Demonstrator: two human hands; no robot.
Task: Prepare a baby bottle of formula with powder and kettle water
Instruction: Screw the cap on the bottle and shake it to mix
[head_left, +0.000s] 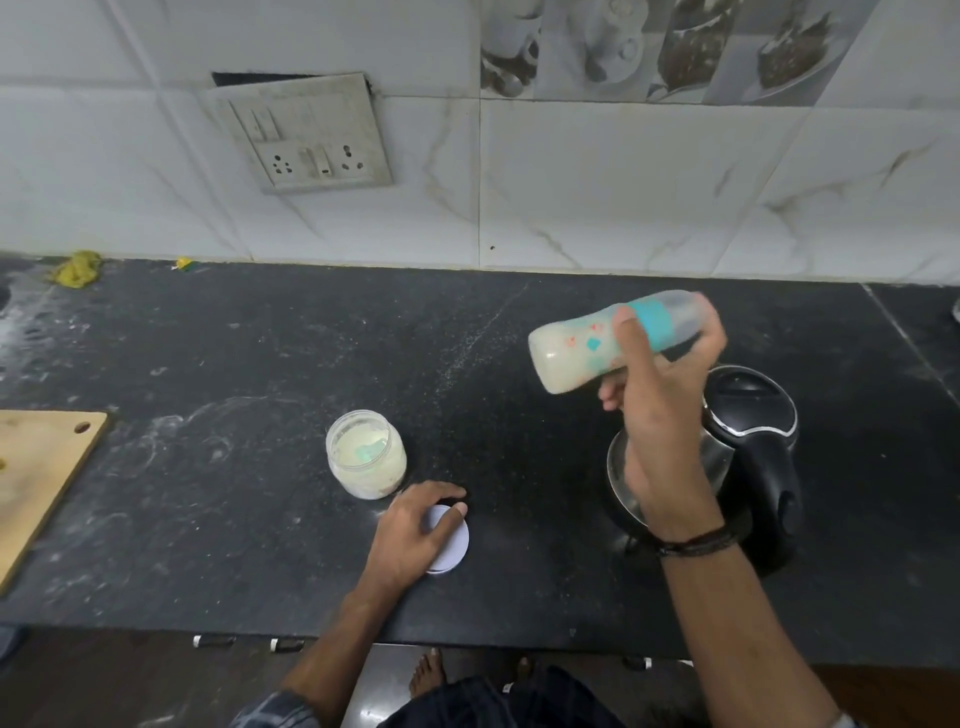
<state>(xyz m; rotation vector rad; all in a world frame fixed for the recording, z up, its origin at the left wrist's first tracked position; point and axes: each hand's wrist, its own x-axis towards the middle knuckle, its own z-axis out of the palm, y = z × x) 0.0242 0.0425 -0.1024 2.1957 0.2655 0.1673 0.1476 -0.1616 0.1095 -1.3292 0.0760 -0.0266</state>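
Observation:
My right hand (660, 384) grips a baby bottle (576, 353) with a teal collar and holds it in the air on its side, base to the left, above the counter. Pale milky liquid fills it. The bottle looks motion-blurred. My left hand (415, 530) rests on a white round lid (454, 545) lying flat on the black counter, fingers curled over its edge. Just behind stands the open clear powder jar (366, 454) with cream powder and a teal scoop inside. A steel kettle with a black lid and handle (748, 441) stands under my right forearm.
A wooden chopping board (36, 473) lies at the counter's left edge. A wall socket panel (306, 135) sits on the tiled wall behind. Yellow scraps (78, 267) lie at the back left. Powder dust streaks the black counter (234, 364). The counter's front edge runs along the bottom.

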